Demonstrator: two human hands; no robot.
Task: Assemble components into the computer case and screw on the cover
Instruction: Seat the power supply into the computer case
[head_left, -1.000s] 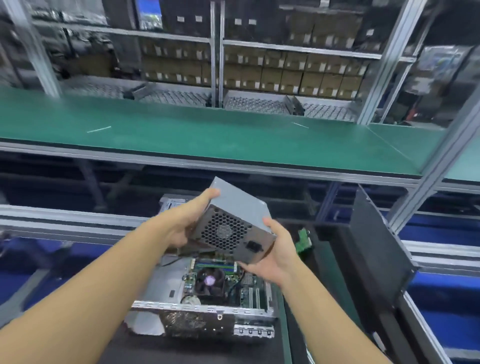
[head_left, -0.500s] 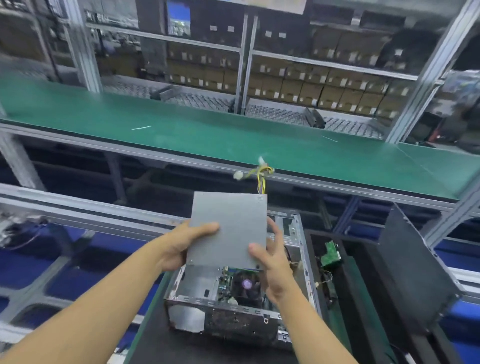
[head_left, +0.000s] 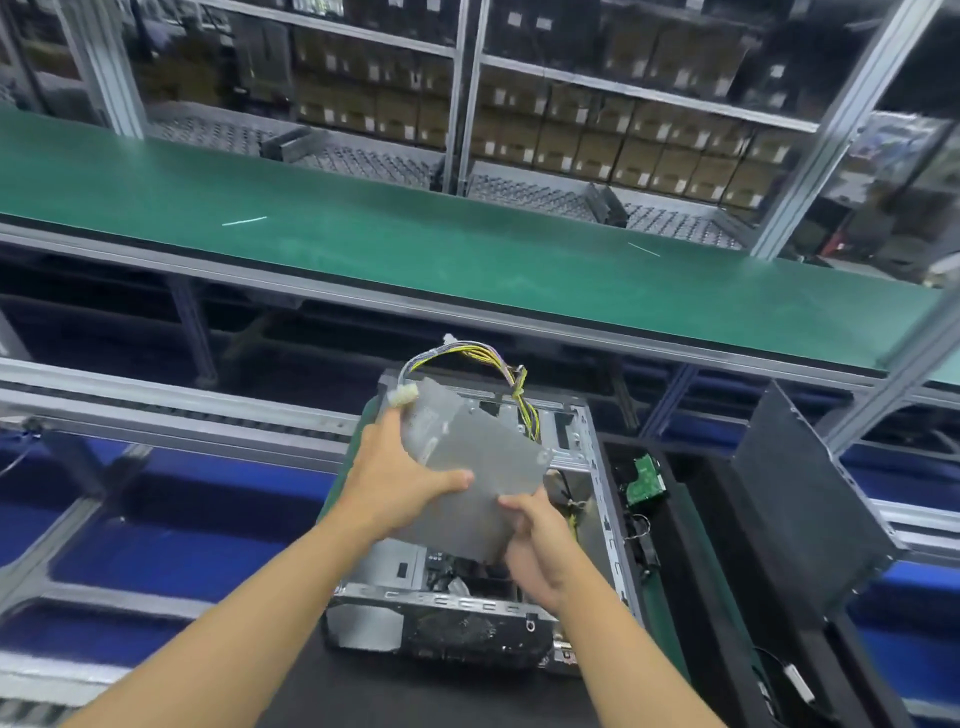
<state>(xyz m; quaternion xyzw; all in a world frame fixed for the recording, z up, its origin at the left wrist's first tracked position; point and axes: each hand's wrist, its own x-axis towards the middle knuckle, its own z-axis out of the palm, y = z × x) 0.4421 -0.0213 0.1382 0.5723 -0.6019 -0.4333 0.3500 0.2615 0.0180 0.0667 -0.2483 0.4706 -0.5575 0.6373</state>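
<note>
Both hands, left hand (head_left: 397, 480), right hand (head_left: 540, 545), holding power supply (head_left: 467, 467) tilted above open computer case (head_left: 597, 499)

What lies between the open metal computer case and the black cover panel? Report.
Head view: a small green circuit board sits between the open metal computer case and black cover panel.

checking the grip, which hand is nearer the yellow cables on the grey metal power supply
The left hand: it grips the grey metal power supply by the white connector; the right hand holds the near edge.
</note>
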